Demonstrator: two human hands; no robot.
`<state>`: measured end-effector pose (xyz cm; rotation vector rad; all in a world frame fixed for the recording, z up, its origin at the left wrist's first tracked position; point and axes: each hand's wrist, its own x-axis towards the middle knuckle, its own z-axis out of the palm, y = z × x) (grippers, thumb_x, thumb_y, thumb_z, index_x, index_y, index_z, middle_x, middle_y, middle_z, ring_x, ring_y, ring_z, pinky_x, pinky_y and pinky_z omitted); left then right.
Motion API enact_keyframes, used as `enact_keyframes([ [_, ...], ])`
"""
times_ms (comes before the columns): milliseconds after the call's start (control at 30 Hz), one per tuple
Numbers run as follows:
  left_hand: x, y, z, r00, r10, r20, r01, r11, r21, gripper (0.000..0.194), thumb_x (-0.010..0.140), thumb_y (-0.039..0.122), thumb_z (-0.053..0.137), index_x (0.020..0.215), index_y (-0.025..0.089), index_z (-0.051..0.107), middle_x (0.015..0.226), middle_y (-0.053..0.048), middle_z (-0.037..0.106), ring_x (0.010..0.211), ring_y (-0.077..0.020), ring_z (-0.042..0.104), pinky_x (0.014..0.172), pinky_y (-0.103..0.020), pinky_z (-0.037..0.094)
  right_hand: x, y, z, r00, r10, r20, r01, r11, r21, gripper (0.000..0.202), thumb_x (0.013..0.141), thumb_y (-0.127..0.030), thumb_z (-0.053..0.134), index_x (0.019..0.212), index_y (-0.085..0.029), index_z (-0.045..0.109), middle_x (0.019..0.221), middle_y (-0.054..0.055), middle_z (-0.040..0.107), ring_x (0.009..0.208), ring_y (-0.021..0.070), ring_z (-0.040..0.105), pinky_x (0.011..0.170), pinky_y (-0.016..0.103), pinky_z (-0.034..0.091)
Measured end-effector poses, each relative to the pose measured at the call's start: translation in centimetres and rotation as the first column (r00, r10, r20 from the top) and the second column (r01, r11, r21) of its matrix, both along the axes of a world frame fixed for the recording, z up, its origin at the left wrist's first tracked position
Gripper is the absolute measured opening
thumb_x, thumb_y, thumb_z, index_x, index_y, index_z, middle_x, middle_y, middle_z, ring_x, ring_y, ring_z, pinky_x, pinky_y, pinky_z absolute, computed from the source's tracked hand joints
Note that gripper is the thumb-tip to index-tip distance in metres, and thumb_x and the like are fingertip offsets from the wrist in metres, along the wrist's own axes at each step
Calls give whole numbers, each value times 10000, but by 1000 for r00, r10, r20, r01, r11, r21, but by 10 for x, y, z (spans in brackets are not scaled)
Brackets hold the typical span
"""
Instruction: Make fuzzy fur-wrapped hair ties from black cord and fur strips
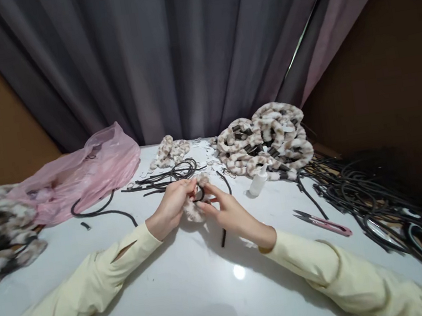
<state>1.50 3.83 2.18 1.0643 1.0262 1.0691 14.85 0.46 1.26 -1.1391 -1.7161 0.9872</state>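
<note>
Over the middle of the table, my left hand [174,204] is closed on a small fluffy beige piece of faux fur [193,212]. My right hand [232,212] grips the same piece from the other side, thumb and fingers bent around it. A black cord [199,194] curves through the fur between the two hands. One black cord length [223,238] shows below the right hand, and another cord piece [224,180] lies just beyond it. Fingers partly hide how cord and fur are joined.
Behind the hands lie bundled black cords [185,170] and spotted fur pieces [170,151]. Fur rings [278,116] are piled back right, near a small white bottle [258,181]. Pink-handled snips [326,222] and a cord heap [342,186] lie right; a pink plastic bag [90,171] sits left.
</note>
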Motion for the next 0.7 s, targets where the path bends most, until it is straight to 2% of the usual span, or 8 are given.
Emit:
enact_keyframes([
  [67,2,3,-2,993,95,-74,-86,990,111,326,695,414,631,579,160,462,508,49,419,438,-71,379,442,-188,301,-6,11,-1,979,8,-203,-56,972,-230,291,785,-254,532,1057,-153,509,799,41,625,709,155,565,692,302,445],
  [167,1,10,-6,938,257,-231,-165,920,354,279,719,426,597,642,170,516,502,47,449,433,-89,404,438,-198,306,-12,24,-1,941,-13,-339,-112,931,-348,129,768,-270,537,770,-141,548,564,-22,521,580,111,493,652,265,404],
  [267,-3,15,-8,875,360,-324,-174,857,484,272,743,414,566,633,168,535,538,30,494,487,-103,439,477,-205,333,-17,31,-3,936,-51,-348,-85,927,-364,140,698,-248,606,771,-153,534,677,-11,548,636,105,494,649,249,390],
  [367,-5,14,-6,874,361,-326,-166,851,498,271,763,409,544,645,166,538,559,23,520,515,-111,464,502,-208,353,-22,38,-4,889,-62,-453,-115,929,-352,297,613,-196,655,876,-173,520,807,-6,568,736,113,518,686,244,407],
  [433,-5,12,-4,870,346,-351,-141,857,495,252,784,399,529,693,165,555,565,23,544,492,-110,468,496,-212,357,-24,43,-4,858,-21,-513,-171,930,-324,296,606,-182,634,881,-167,526,777,-9,570,741,116,525,698,244,413],
  [500,-7,11,-5,833,368,-413,-93,829,551,215,812,366,509,759,168,575,608,16,579,482,-109,473,503,-218,364,-24,46,-3,860,8,-510,-188,935,-302,203,628,-181,588,822,-154,534,718,-12,561,706,107,524,696,238,411],
  [567,-9,13,-10,768,442,-464,-13,734,679,173,835,310,490,784,168,576,678,-7,604,537,-121,505,540,-230,383,-22,46,-2,878,17,-479,-178,940,-292,94,649,-178,541,737,-149,524,656,-20,535,653,95,512,677,233,408],
  [700,-16,23,-23,671,609,-424,231,372,899,177,865,178,406,745,165,535,675,-39,556,671,-170,516,637,-280,419,-15,42,0,921,59,-386,-191,931,-311,77,708,-221,498,697,-152,530,513,-62,427,457,73,381,509,227,342],
])
